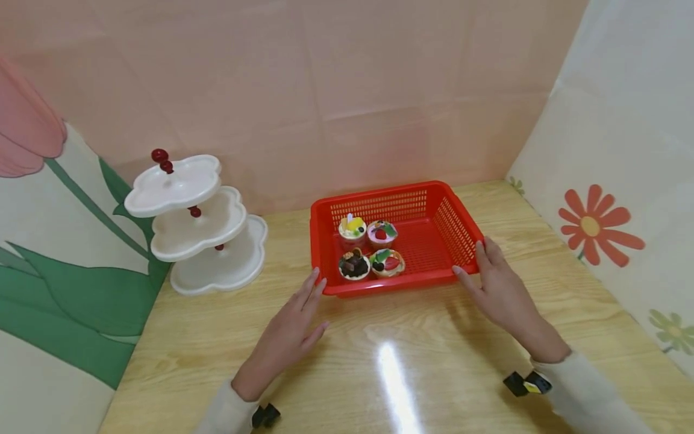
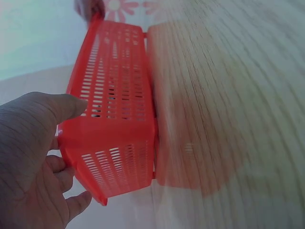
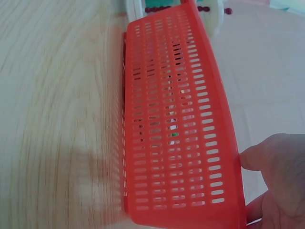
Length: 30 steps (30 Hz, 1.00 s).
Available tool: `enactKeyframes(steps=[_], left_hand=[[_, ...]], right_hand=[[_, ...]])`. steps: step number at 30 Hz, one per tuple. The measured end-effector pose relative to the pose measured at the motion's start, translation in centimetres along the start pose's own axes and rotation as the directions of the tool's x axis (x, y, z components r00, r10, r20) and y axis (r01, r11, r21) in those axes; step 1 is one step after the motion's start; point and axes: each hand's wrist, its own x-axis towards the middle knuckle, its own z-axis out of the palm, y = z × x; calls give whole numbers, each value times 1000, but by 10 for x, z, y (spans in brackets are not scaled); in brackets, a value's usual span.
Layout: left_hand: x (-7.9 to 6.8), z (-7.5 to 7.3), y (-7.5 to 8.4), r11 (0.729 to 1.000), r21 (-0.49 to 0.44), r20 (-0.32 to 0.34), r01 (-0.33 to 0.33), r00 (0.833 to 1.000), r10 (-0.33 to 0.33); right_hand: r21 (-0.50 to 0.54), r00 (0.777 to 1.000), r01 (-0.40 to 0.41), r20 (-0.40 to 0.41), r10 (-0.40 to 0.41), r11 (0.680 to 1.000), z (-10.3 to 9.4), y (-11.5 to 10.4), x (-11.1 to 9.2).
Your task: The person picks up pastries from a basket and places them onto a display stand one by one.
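Note:
A red plastic basket (image 1: 417, 241) with slotted walls sits on the wooden table. Inside its left half are several small decorated cupcakes: one topped with yellow fruit (image 1: 352, 227), one pink with a berry (image 1: 382, 232), one dark chocolate (image 1: 354, 265), one with strawberry and green leaf (image 1: 387, 263). My left hand (image 1: 287, 331) touches the near left corner with its fingertips, the thumb held away from the wall in the head view. At the near right corner, my right hand (image 1: 501, 292) holds the rim, thumb on the front and fingers on the side.
Left of the basket stands a white three-tier stand (image 1: 206, 226) with scalloped plates and red knobs. A pink-beige backdrop (image 1: 303, 90) rises behind the wooden table (image 1: 347, 374). Flower-printed panels (image 1: 602, 229) flank both sides.

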Motion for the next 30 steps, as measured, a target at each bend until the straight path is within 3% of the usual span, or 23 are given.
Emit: enactKeyframes(steps=[12, 20, 30], left_hand=[[-3, 2, 7, 1000, -12, -62, 26, 998, -27], [-3, 8, 13, 997, -57, -81, 54, 995, -59], [-5, 12, 14, 996, -39, -98, 77, 992, -81]], right_hand=[[-64, 995, 43, -85, -49, 997, 7, 1, -2], [-85, 994, 40, -97, -48, 996, 7, 5, -6], [-84, 989, 71, -120, -81, 994, 10, 8, -6]])
